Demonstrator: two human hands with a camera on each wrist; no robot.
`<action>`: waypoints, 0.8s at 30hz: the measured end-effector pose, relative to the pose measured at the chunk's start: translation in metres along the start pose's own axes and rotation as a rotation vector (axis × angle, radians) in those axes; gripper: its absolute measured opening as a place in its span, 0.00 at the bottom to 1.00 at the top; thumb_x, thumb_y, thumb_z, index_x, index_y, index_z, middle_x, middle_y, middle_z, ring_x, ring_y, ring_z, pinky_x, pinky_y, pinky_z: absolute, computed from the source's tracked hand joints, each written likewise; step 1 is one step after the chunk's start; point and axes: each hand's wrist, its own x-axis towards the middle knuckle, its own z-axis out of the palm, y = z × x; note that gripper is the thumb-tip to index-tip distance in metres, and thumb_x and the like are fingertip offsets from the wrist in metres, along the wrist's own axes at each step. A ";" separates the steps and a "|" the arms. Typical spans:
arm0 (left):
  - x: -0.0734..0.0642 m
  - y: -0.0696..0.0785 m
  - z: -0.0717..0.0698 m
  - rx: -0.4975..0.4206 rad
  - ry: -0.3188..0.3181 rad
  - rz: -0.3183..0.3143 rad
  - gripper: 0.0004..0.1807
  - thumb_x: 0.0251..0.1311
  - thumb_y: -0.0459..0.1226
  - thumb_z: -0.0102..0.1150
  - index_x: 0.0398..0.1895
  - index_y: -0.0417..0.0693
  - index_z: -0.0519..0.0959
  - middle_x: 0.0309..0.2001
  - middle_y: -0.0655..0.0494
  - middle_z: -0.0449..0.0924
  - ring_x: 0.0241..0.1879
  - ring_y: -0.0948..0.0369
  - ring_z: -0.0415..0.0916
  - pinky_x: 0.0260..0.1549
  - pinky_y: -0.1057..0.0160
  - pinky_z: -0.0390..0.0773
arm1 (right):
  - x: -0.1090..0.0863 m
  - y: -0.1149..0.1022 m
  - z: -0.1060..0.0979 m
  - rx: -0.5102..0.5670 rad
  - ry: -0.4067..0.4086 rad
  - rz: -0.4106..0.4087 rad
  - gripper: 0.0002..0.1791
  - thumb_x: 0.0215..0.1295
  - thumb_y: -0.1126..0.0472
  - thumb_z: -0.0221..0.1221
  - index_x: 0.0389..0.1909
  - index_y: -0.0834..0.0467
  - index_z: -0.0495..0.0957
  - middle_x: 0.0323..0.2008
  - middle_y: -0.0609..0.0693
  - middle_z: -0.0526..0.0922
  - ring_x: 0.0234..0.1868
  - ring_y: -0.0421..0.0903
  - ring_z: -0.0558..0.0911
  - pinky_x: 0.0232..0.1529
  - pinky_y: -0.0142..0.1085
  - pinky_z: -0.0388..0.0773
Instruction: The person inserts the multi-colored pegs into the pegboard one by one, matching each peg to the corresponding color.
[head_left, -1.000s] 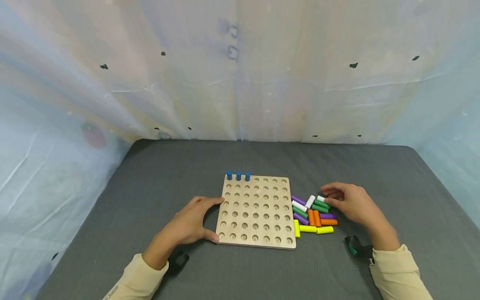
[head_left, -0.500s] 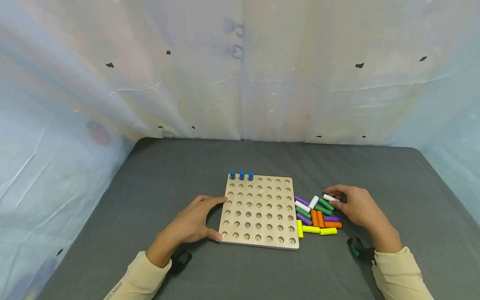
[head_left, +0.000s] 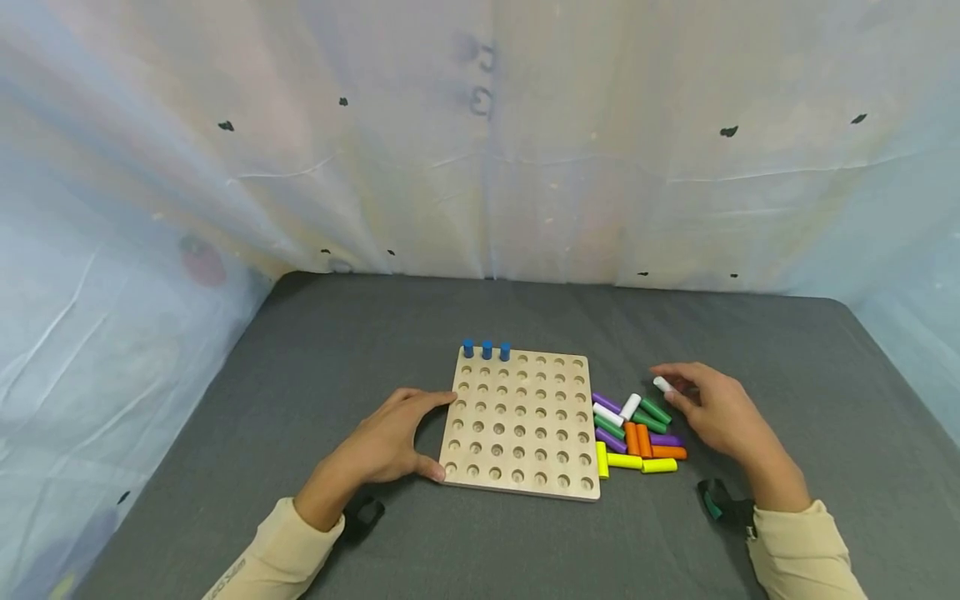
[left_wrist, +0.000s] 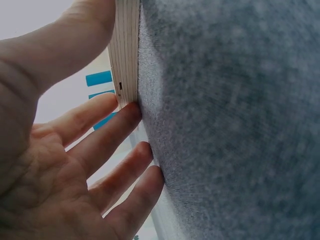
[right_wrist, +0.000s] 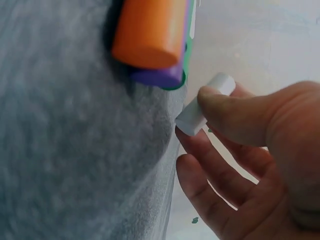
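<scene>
A pale wooden board (head_left: 530,422) with rows of round holes lies on the grey cloth. Several holes at its far left corner are taken up by three upright blue pegs (head_left: 487,350). My left hand (head_left: 382,442) touches the board's left edge with its thumb and forefinger, the other fingers extended over the cloth. Between thumb and fingertips, my right hand (head_left: 720,412) pinches a white peg (right_wrist: 205,105), tilted and raised off the cloth. Closest to that hand lie a pair of green pegs (head_left: 656,409) and another white peg (head_left: 631,406).
Loose pegs lie against the board's right side: purple (head_left: 607,403), orange (head_left: 669,452) and yellow (head_left: 659,466) among them. Dark straps (head_left: 723,502) hang at both wrists. A pale curtain (head_left: 562,167) rises behind the table's far edge.
My right hand has picked the white peg up from beside the green pegs and lifted it slightly; the green pegs shifted a little. My left hand stays at the board's edge.
</scene>
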 end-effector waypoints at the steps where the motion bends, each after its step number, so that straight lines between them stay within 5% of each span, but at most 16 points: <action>1: -0.001 -0.001 -0.001 0.001 -0.002 -0.001 0.56 0.33 0.50 0.82 0.73 0.67 0.66 0.69 0.60 0.71 0.71 0.55 0.61 0.59 0.41 0.72 | 0.001 -0.001 0.000 0.006 0.002 -0.006 0.19 0.70 0.65 0.59 0.60 0.57 0.78 0.56 0.64 0.79 0.52 0.63 0.80 0.52 0.61 0.76; 24: 0.000 0.001 -0.001 0.003 0.003 -0.026 0.55 0.31 0.52 0.82 0.72 0.70 0.67 0.67 0.58 0.71 0.69 0.55 0.63 0.55 0.42 0.75 | -0.004 -0.004 0.001 0.041 0.086 -0.019 0.17 0.71 0.61 0.59 0.59 0.57 0.76 0.52 0.62 0.83 0.48 0.61 0.84 0.47 0.57 0.80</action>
